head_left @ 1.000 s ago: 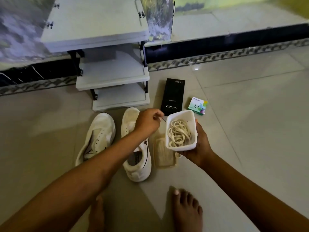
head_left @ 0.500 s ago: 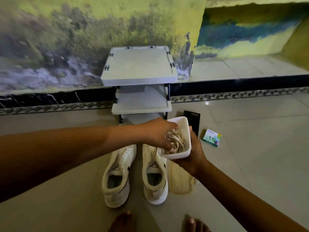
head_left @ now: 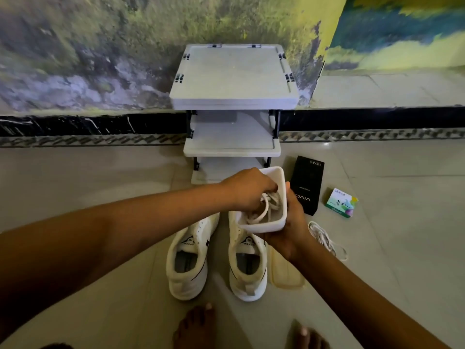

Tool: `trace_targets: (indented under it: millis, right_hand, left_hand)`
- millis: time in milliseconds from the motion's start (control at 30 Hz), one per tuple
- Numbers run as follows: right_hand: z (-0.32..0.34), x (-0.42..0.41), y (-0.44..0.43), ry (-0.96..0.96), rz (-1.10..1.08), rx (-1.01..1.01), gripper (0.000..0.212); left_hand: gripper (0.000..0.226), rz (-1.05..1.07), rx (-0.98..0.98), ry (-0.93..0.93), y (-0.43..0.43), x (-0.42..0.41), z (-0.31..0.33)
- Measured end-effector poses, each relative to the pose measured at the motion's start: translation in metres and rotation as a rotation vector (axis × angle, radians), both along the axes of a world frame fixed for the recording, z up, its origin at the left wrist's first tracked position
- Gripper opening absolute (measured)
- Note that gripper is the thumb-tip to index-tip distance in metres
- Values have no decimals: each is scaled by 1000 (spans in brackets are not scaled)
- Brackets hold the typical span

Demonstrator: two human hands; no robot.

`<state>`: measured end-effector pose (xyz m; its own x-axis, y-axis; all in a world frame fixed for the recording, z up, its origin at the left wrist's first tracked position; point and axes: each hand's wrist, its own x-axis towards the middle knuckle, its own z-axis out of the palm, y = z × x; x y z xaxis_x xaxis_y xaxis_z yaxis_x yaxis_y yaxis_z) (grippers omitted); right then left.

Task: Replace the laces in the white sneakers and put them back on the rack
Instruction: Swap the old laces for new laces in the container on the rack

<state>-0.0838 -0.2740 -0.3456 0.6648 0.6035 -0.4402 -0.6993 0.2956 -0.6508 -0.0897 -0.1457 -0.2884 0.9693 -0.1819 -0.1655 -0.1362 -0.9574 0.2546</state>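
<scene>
Two white sneakers, the left one (head_left: 188,260) and the right one (head_left: 247,265), stand side by side on the floor with no laces, toes toward the rack (head_left: 232,76). My right hand (head_left: 289,230) grips a white container (head_left: 280,197) above the right sneaker. My left hand (head_left: 249,188) reaches into it, fingers curled round the coiled white laces (head_left: 264,207) inside. Another loose lace (head_left: 324,239) lies on the floor to the right.
The container's lid (head_left: 285,270) lies beside the right sneaker. A black phone box (head_left: 308,185) and a small green box (head_left: 341,202) sit right of the rack. The wall stands behind the rack, and my bare feet (head_left: 196,326) are at the bottom edge.
My head has lifted, bringing the wall and whole rack into view. My left hand went from the container's rim into it and took hold of the laces.
</scene>
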Motion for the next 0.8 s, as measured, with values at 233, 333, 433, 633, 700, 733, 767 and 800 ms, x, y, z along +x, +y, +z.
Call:
trace_targets:
  millis: [233,333,433,633,700,733,767,800]
  right_hand:
    - [3,0,10,-25,96,105,46]
    - [2,7,12,-8,156,198,44]
    - [6,13,30,-43,233,158,42]
    - [5,17,76,-171,374,79,27]
    - [-2,14,92,-108,416,86,43]
    - [-6,12,99,-87,437,97,48]
    - [-13,11,107,-58,440,97,47]
    - [-17,7,113,-36,455,104,44]
  left_hand:
    - [55,475,-238,189,36,-82,-170]
    - [61,699,-190,83,-5,-185,-270]
    - [22,694,-594,231,96,-118,-69]
    - [16,759,-569,71,197,-118,-27]
    - [12,826,-439,169,209,-132,-56]
    - [10,832,-362,214,215,-136,-66]
    - [9,844,-305,242,221,-139,-76]
    - [10,859,-263,245,224,-142,-82]
